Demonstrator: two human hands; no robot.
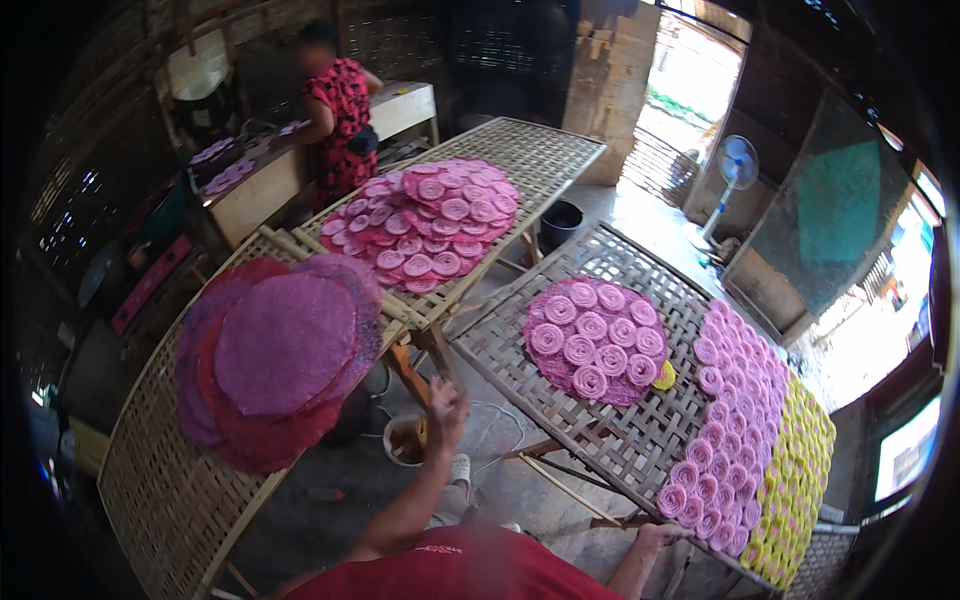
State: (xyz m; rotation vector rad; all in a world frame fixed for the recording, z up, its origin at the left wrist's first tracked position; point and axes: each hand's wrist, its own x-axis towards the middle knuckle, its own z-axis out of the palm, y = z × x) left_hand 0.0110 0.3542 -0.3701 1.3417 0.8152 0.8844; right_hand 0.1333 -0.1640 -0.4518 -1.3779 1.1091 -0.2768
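My left hand [446, 405] is raised in mid-air between two bamboo racks, fingers apart and partly bent, holding nothing visible. Just left of it, a pile of round purple and red mesh sheets [283, 338] lies on the left rack [160, 470]. My right hand [657, 536] grips the near edge of the right rack [480, 340]. That rack carries a pink mesh round with several pale-pink spiral discs [590, 337], a small yellow piece [664, 374] beside it, and rows of pink spirals [722, 450] and yellow spirals [800, 465] along its right side.
A back rack [540, 140] holds piled pink spiral rounds [430, 210]. Beyond it a person [340, 130] stands at a wooden counter [235, 215]. A black bucket [559, 215], a standing fan [737, 165] and a doorway [680, 100] are behind. A pale bucket [402, 440] and cables lie below.
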